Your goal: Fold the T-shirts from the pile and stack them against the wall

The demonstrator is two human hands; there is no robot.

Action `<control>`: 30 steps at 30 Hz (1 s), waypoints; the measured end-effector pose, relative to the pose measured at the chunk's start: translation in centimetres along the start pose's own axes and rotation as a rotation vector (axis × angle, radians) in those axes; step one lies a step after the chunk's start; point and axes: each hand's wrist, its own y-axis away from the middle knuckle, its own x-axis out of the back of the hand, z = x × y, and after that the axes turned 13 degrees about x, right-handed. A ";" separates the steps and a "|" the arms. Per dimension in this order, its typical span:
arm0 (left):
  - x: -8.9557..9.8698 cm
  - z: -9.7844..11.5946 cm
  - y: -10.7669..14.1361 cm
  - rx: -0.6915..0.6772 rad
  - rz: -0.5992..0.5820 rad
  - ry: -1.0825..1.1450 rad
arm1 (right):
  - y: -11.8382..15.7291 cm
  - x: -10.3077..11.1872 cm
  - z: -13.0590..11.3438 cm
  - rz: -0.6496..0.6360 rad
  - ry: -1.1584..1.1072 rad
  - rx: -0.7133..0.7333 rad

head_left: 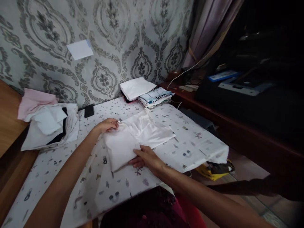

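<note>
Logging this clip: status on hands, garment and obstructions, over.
Left hand at far-left edge of white garment; right hand at near-right edge. Garment partly folded on patterned tablecloth. Folded clothes beyond; nothing seen blocking hands.

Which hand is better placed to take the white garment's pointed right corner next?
Probably the right hand: it touches the near edge of the white garment, closer to that corner. The left hand is farther, at the garment's left side.
</note>
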 end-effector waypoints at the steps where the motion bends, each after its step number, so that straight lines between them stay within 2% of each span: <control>1: 0.1 -0.1 -0.1 -0.018 0.021 -0.037 | 0.0 0.0 -0.1 -0.001 -0.003 -0.007; 6: -0.3 -0.1 -1.8 -0.124 0.198 -0.187 | -0.2 0.1 0.0 -0.020 0.048 -0.018; 11: -0.3 -0.4 -2.4 -0.205 0.305 -0.272 | -0.5 1.1 0.5 -0.033 0.205 0.049; 13: 0.4 -1.2 -1.9 -0.217 0.347 -0.278 | -0.5 1.9 0.4 0.007 0.404 0.204; 16: 2.1 -2.8 -0.5 -0.208 0.387 -0.270 | -1.1 2.4 -0.7 0.095 0.791 0.601; 17: 2.7 -3.4 0.1 -0.202 0.392 -0.270 | -1.6 2.1 -1.2 0.084 0.891 0.719; 19: 3.4 -4.5 1.0 -0.191 0.399 -0.278 | -3.4 0.8 -2.2 -0.024 1.034 0.854; 21: 3.7 -5.2 1.5 -0.185 0.408 -0.298 | -5.9 -1.3 -2.9 -0.167 1.175 0.879; 24: 3.5 -5.7 1.6 -0.188 0.423 -0.339 | -9.8 -3.8 -2.8 -0.326 1.433 0.795; 27: 2.9 -5.9 1.4 -0.192 0.445 -0.388 | -12.5 -4.5 -1.6 -0.372 1.586 0.692; 30: 2.5 -6.1 1.1 -0.175 0.488 -0.442 | -13.7 -4.0 -0.3 -0.358 1.642 0.677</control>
